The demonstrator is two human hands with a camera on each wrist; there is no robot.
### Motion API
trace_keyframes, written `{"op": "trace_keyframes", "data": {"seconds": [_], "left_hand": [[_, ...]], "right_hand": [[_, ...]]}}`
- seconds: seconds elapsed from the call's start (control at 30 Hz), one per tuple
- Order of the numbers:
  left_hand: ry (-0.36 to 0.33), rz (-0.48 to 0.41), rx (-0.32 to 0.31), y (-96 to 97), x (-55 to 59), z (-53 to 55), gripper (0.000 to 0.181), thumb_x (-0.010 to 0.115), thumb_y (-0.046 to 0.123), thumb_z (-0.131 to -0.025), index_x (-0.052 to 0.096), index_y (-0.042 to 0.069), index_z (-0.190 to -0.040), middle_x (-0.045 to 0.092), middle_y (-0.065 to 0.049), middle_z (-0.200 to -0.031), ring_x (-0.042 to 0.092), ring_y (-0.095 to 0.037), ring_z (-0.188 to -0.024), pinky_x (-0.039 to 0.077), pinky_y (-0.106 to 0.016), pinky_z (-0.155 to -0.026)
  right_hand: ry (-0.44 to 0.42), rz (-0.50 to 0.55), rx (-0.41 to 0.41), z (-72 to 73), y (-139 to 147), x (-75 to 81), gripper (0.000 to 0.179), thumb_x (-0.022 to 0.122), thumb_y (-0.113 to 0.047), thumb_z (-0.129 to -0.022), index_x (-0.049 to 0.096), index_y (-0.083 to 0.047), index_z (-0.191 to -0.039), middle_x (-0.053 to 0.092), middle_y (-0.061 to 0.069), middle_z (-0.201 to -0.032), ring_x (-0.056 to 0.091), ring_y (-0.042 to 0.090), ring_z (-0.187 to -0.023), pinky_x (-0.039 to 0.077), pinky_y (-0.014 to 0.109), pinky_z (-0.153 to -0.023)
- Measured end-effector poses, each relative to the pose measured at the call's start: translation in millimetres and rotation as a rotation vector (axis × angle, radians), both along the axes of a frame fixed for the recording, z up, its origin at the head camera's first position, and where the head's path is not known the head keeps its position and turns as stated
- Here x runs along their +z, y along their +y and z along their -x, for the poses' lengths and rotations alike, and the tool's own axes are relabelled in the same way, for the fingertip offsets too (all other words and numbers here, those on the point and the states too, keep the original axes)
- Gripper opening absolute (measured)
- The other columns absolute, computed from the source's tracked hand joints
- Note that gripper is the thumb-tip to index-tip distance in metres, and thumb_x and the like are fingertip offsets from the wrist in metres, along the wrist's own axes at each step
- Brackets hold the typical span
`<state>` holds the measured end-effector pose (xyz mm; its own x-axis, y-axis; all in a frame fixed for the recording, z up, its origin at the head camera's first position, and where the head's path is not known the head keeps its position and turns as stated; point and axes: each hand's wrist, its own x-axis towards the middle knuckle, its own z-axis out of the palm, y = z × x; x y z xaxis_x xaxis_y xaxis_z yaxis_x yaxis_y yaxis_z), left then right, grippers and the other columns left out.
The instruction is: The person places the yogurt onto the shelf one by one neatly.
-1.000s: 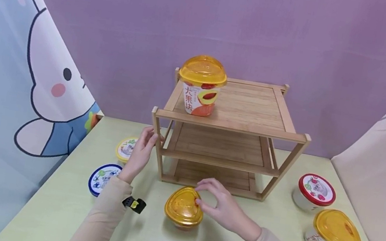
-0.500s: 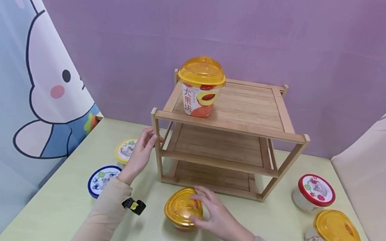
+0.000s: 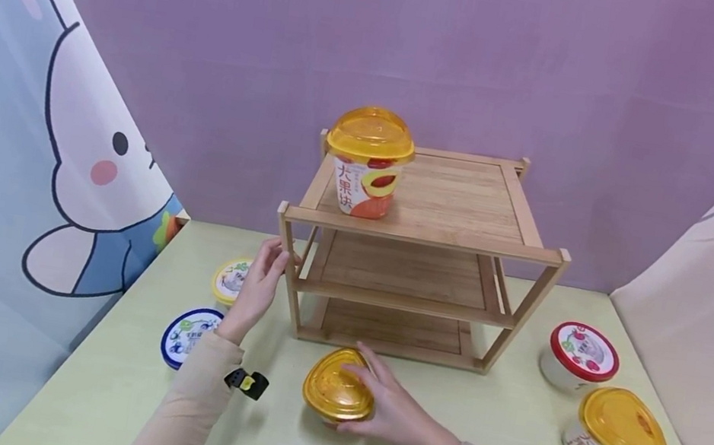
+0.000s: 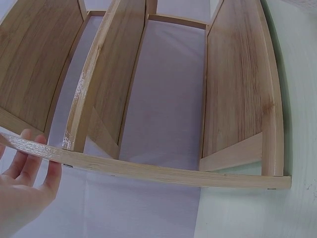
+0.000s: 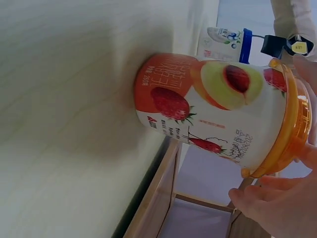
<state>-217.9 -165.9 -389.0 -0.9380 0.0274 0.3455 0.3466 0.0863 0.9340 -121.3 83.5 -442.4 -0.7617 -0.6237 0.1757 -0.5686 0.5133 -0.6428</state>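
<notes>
My left hand [image 3: 255,292] holds the left front post of a three-tier wooden shelf rack [image 3: 424,236]. In the left wrist view its fingers [image 4: 30,166] reach behind the post [image 4: 124,168]. On the table in front of the rack stands a fruit yogurt cup [image 5: 213,106] with a domed amber lid [image 3: 335,388]. My right hand [image 3: 394,411] is spread around that lid from the right, thumb on the near side and fingers over the far side. In the right wrist view one fingertip [image 5: 237,196] shows a small gap from the rim.
A matching yogurt cup [image 3: 368,166] stands on the rack's top tier, at the left. On the table at right are a red-lidded tub [image 3: 579,356] and another amber-lidded cup [image 3: 620,431]. Blue-lidded [image 3: 188,336] and yellow-lidded tubs [image 3: 231,279] stand at left, partly behind my left arm.
My right hand has moved left, from the lid's right edge to around the lid, its thumb coming down to the near side. The cup and my left hand have stayed in place.
</notes>
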Motion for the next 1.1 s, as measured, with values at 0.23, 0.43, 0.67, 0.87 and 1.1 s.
{"op": "trace_keyframes", "data": {"seconds": [0.23, 0.43, 0.67, 0.87, 1.1], "left_hand": [[0.0, 0.022, 0.006, 0.1, 0.7, -2.0, 0.033, 0.033, 0.017, -0.097, 0.034, -0.004, -0.121, 0.049, -0.027, -0.102, 0.047, -0.036, -0.102, 0.036, -0.032, -0.092], [0.014, 0.041, 0.029, 0.7, 1.2, -3.7, 0.032, 0.034, 0.017, -0.097, 0.036, -0.004, -0.121, 0.053, -0.021, -0.099, 0.049, -0.036, -0.1, 0.038, -0.031, -0.091], [0.019, 0.038, 0.029, 0.8, 1.5, -3.1, 0.033, 0.035, 0.021, -0.097, 0.036, -0.003, -0.12, 0.051, -0.025, -0.101, 0.047, -0.038, -0.102, 0.036, -0.034, -0.092], [0.028, 0.045, 0.038, 0.8, 1.0, -3.3, 0.03, 0.034, 0.018, -0.097, 0.037, -0.002, -0.119, 0.052, -0.026, -0.1, 0.049, -0.038, -0.1, 0.038, -0.029, -0.088], [0.021, 0.049, 0.037, 0.6, 0.4, -2.8, 0.031, 0.034, 0.019, -0.097, 0.036, -0.003, -0.118, 0.049, -0.03, -0.102, 0.048, -0.037, -0.101, 0.037, -0.034, -0.09]], "right_hand": [[-0.029, 0.008, 0.016, 2.6, 1, -2.8, 0.066, 0.074, -0.033, -0.069, 0.044, -0.019, -0.127, 0.018, 0.009, -0.145, 0.026, 0.034, -0.127, 0.032, 0.05, -0.095], [-0.081, 0.003, 0.042, 6.8, 4, -0.6, 0.065, 0.073, -0.03, -0.071, 0.043, -0.02, -0.128, 0.016, 0.006, -0.146, 0.027, 0.033, -0.127, 0.033, 0.051, -0.094], [-0.116, 0.018, 0.047, 11.0, 6, 0.2, 0.064, 0.073, -0.029, -0.072, 0.044, -0.019, -0.128, 0.015, 0.002, -0.147, 0.024, 0.032, -0.129, 0.031, 0.051, -0.096], [-0.088, 0.018, 0.032, 12.6, 5, -1.8, 0.064, 0.072, -0.033, -0.071, 0.044, -0.02, -0.127, 0.016, 0.002, -0.147, 0.027, 0.032, -0.127, 0.033, 0.05, -0.095], [-0.095, 0.056, 0.018, 12.1, 4, -3.4, 0.069, 0.075, -0.029, -0.069, 0.041, -0.018, -0.129, 0.015, 0.008, -0.146, 0.03, 0.037, -0.125, 0.035, 0.052, -0.092]]}}
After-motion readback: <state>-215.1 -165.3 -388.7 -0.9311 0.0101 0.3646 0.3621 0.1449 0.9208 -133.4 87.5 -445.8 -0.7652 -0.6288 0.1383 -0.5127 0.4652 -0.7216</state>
